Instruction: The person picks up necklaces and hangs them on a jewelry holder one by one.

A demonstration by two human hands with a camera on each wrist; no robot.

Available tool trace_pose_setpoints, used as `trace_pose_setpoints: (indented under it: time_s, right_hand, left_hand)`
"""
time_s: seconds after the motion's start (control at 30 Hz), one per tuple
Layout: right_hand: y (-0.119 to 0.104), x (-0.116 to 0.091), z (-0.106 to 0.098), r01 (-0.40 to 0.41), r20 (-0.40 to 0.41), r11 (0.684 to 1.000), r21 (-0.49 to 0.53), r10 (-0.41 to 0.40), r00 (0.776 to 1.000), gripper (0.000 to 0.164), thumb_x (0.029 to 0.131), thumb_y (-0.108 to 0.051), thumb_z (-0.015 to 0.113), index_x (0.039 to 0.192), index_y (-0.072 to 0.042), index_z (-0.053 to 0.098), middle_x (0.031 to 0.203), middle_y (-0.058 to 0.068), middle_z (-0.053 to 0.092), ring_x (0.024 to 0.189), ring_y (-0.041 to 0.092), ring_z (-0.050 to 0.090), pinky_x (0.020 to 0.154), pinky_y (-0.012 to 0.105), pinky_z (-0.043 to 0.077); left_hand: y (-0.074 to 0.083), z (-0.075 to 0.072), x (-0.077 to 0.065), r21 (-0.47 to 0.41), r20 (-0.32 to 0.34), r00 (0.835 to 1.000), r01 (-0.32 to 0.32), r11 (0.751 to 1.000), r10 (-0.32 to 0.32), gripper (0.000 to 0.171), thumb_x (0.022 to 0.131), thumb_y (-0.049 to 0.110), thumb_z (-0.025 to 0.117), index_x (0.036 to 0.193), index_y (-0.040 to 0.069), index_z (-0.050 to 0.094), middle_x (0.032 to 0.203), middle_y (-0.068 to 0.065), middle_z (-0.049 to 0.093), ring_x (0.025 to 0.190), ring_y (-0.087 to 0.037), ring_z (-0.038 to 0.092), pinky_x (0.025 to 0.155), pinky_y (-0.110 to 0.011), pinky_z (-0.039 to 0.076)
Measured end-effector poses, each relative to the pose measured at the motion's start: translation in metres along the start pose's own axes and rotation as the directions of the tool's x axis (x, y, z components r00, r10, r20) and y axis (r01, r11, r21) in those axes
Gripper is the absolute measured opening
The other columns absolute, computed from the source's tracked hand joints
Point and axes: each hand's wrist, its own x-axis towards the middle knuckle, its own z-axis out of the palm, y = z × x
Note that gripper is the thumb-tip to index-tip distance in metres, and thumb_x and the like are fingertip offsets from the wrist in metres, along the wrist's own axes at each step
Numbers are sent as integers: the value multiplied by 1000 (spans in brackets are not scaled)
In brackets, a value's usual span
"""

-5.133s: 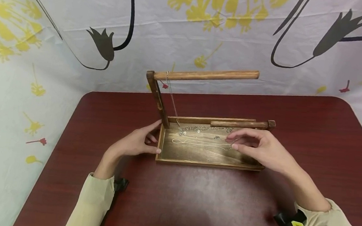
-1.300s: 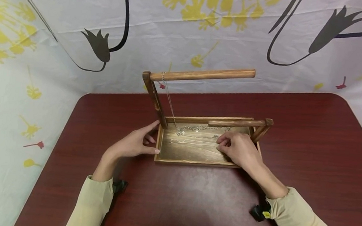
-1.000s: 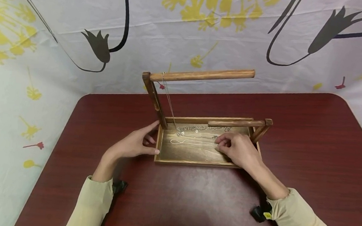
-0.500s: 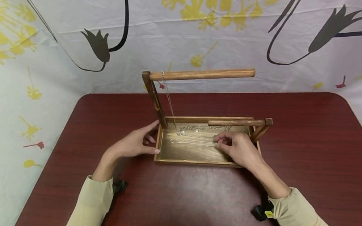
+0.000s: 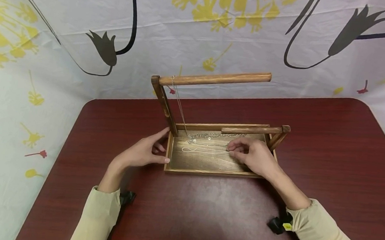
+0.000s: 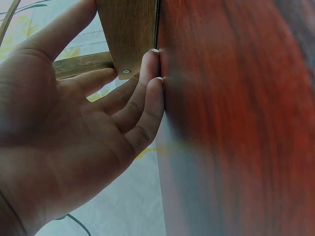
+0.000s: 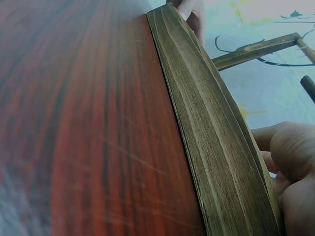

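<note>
A shallow wooden tray (image 5: 208, 173) carries a jewellery stand. My left hand (image 5: 140, 151) rests against the tray's left end, thumb at its front corner and forefinger farther back. In the left wrist view, the extended fingers of this hand (image 6: 83, 118) touch the wood near the tabletop. Over the tray's right part, my right hand (image 5: 258, 157) pinches the right end of a thin pale necklace (image 5: 203, 151) between thumb and fingers. The necklace's looped left end lies on the tray floor. In the right wrist view, the tray's front wall (image 7: 206, 118) hides the right fingertips.
A tall wooden bar (image 5: 217, 79) overhangs the tray, with a fine chain (image 5: 180, 109) hanging from its left end. A lower bar (image 5: 252, 130) juts in from the right post. Thicker silver chains (image 5: 212, 136) lie along the tray's back. The red-brown table (image 5: 204, 217) surrounds it.
From an open pose at the tray's right, my right hand has moved left and closed on the thin necklace's end. Over the last second it shifts only slightly. The left hand stays put.
</note>
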Motion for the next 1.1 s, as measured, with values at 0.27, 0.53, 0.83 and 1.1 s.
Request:
trace_pose_setpoints:
  time_s: [0.27, 0.53, 0.83, 1.1]
  right_hand:
    - [-1, -1, -1, -39, 4, 999, 11, 39, 999, 15, 86, -9, 77, 100, -14, 77, 87, -4, 73, 79, 12, 68, 69, 25, 52]
    - [-5, -2, -2, -60, -51, 997, -40, 58, 997, 8, 84, -21, 81, 91, -20, 78, 79, -10, 72, 73, 9, 67, 64, 26, 50]
    - [-7, -3, -3, -35, -96, 997, -62, 29, 995, 5, 83, -21, 82, 88, -21, 80, 79, -9, 72, 65, 9, 62, 57, 25, 47]
    - [-14, -6, -7, -28, -63, 997, -65, 23, 998, 4, 90, -24, 75, 89, -21, 78, 74, -6, 70, 56, 8, 56, 56, 28, 43]
  left_hand:
    - [0, 0, -1, 4, 1, 1000, 7, 1000, -7, 101, 84, 30, 82, 161, 25, 15, 127, -9, 58, 107, -19, 60, 90, -39, 50]
    - [0, 0, -1, 0, -2, 1000, -1, 1000, 1, 101, 84, 28, 82, 161, 25, 16, 126, -8, 58, 106, -18, 60, 89, -38, 50]
    - [2, -1, -2, 1, -1, 1000, -16, 1000, 16, 100, 85, 29, 81, 161, 22, 16, 136, -10, 53, 107, -19, 60, 90, -39, 50]
    - [3, -1, -2, 1, -1, 1000, -31, 1000, 31, 98, 86, 30, 80, 161, 20, 17, 141, -12, 50, 109, -20, 60, 91, -40, 50]
